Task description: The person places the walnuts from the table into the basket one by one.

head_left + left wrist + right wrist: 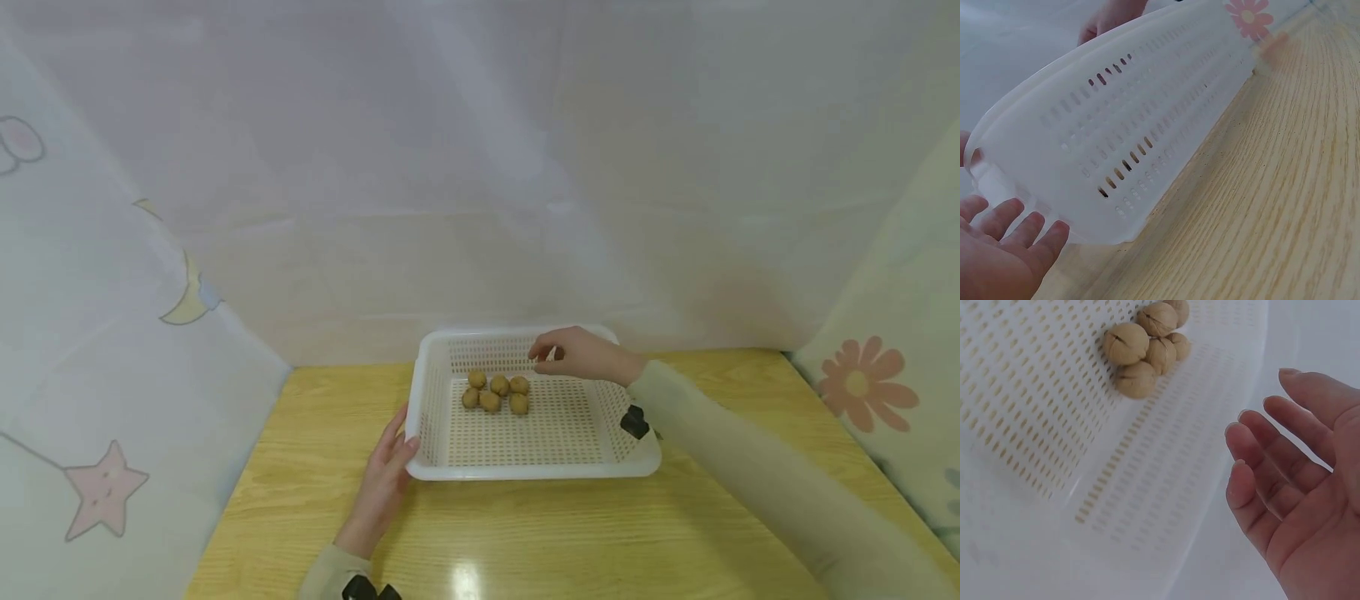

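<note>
A white slotted plastic basket (536, 472) stands on the table with several round tan walnuts (490, 402) grouped in its left half. Dark cracks mark some of their shells in the right wrist view. My left hand (386, 471) holds the basket's near left corner, thumb at the rim and fingers against the outer wall. In the left wrist view, the left fingers (1025, 228) lie along the outside of that wall. Over the far side of the basket is my right hand (581, 354), fingers loosely bent and nothing in them. The walnuts (1136, 356) lie apart from it.
The wooden table (300, 442) extends to both sides and in front of the basket. Behind it hangs a pale cloth backdrop (480, 208), with printed side panels at left and right, one bearing a pink flower (862, 383).
</note>
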### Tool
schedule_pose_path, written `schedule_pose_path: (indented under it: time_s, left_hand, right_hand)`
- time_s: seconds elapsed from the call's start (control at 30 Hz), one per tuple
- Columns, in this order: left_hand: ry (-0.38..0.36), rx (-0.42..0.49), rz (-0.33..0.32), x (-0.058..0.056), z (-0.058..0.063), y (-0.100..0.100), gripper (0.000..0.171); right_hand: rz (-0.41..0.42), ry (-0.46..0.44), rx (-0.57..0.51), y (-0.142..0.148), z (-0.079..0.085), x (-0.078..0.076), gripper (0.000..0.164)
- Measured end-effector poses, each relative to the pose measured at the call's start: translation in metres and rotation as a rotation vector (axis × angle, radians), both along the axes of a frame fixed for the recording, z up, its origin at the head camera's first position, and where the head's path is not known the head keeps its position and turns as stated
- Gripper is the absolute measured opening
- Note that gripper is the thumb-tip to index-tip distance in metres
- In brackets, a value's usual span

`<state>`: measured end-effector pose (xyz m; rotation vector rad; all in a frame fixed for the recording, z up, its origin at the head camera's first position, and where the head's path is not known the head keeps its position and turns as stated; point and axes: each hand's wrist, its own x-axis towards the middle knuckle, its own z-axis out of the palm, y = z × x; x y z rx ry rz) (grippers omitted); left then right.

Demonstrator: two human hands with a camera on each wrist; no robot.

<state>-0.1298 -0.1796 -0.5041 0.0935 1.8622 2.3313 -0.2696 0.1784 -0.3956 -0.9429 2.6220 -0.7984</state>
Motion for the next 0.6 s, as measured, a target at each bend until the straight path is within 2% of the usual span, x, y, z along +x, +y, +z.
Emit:
schedule_pose_path:
  time_s: [0.27, 0.37, 0.6]
  left_hand:
    - [0.013, -0.006, -0.004, -0.001, -0.001, -0.001, 0.064]
    - [0.015, 0.0, -0.005, -0.001, -0.001, -0.001, 0.064]
    - [-0.001, -0.006, 0.001, 0.0, -0.001, 0.0, 0.064]
  right_hand:
    - [-0.067, 0.059, 0.031, 0.05, 0.016, 0.02, 0.022]
    - [-0.088, 0.075, 0.013, 0.068, 0.015, 0.029, 0.021]
    - [-0.193, 0.102, -0.036, 0.115, 0.005, 0.047, 0.022]
